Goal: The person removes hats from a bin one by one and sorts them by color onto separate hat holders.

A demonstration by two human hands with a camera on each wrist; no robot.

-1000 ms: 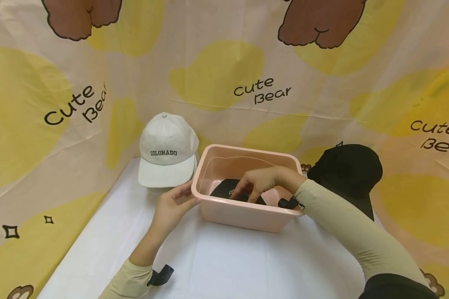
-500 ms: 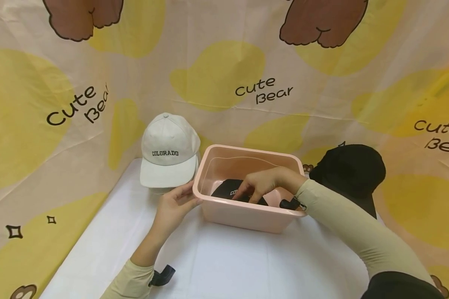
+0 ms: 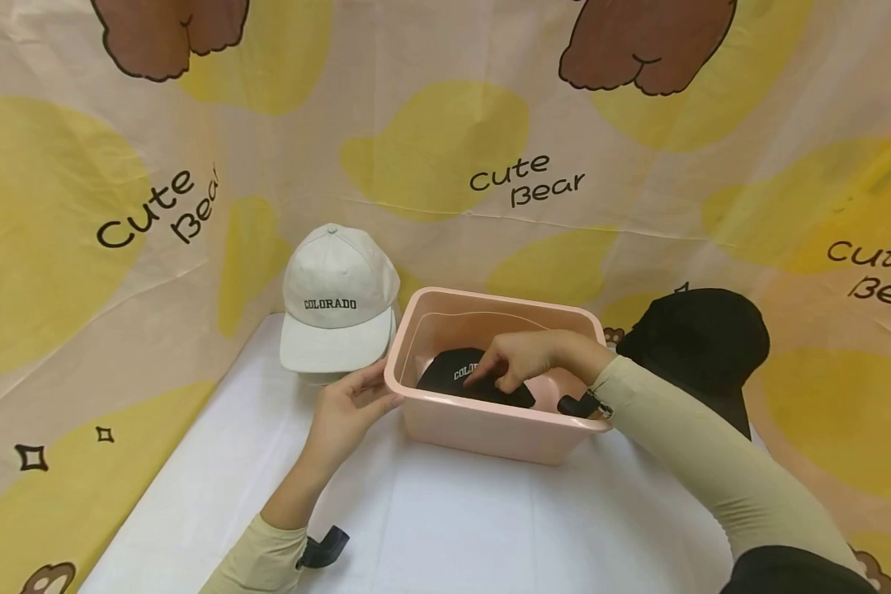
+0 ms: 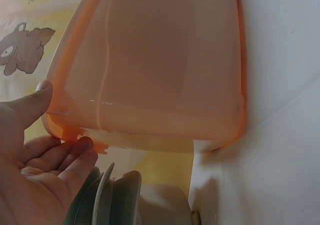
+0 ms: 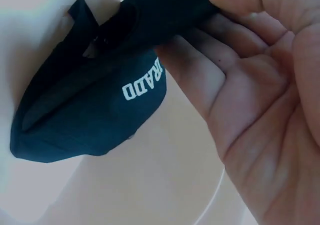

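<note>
My left hand [image 3: 345, 417] grips the near left corner of a pink plastic bin [image 3: 483, 433], its thumb and fingers at the rim. In the left wrist view the same hand [image 4: 47, 160] has its thumb on one side of the rim and curled fingers on the other. A black baseball cap [image 3: 440, 376] with white lettering is inside the bin. My right hand [image 3: 523, 360] reaches down into the bin and pinches this cap by its brim. From the right wrist, the cap [image 5: 85, 117] hangs tilted, with its strap end showing; fingertips partly hide behind the brim.
White caps [image 3: 334, 289], stacked, stand left of the bin, the front one marked COLORADO. Another black cap [image 3: 701, 346] sits to the right, behind the right forearm. A printed cloth backdrop [image 3: 431, 148] rises behind the white table [image 3: 453, 520].
The black cap in the bin has risen slightly and tipped, showing more of its crown and lettering. My right hand has come up a little with it; the left hand keeps its place.
</note>
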